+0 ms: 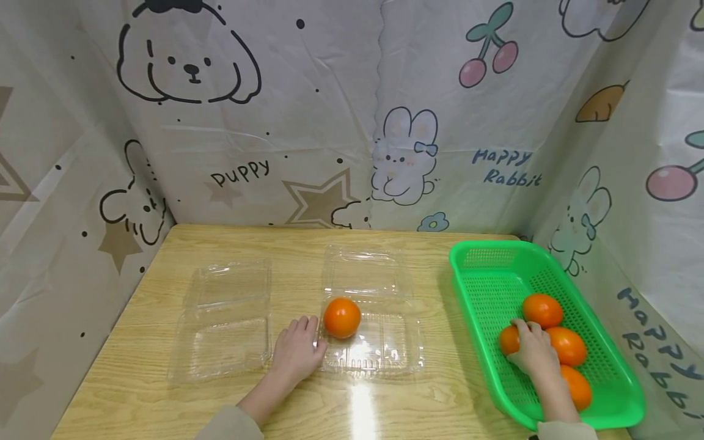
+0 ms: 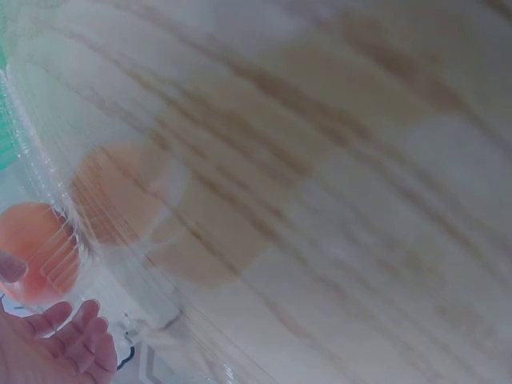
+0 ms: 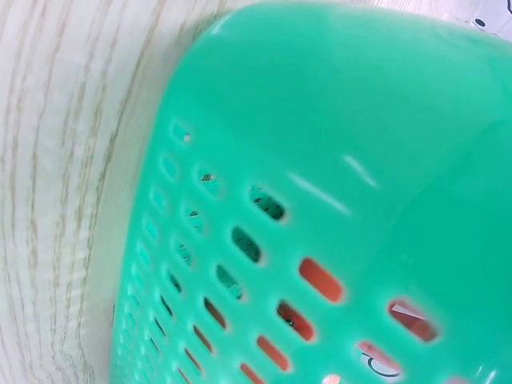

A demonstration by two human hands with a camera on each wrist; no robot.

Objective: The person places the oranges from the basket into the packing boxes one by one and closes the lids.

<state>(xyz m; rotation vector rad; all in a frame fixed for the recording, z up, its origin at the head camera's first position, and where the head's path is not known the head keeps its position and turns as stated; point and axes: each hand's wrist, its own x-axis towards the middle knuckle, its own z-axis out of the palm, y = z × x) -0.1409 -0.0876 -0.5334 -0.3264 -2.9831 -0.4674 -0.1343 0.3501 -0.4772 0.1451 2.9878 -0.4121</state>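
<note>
My right hand (image 1: 535, 351) reaches into a green plastic basket (image 1: 467, 293), its fingers curled round an orange (image 1: 507, 340) on the left of the group. Several other oranges lie close to that hand. On the table, a single orange (image 1: 342, 318) sits in the opened clear plastic clamshell box (image 1: 393, 348) at the middle. My left hand (image 1: 297, 351) lies at the left edge of this box, fingers extended and nothing in its grip. In the left wrist view its fingers (image 2: 84, 332) are loosely bent beside the orange (image 2: 40, 252). The right wrist view shows mostly the basket's wall (image 3: 320, 144), with the hand hidden.
A second opened clear box (image 1: 231, 342) stands on the left of the wooden table (image 1: 137, 342). Printed cloth (image 1: 308, 122) hangs behind the table and along both sides. The basket's right rim runs close to the cloth.
</note>
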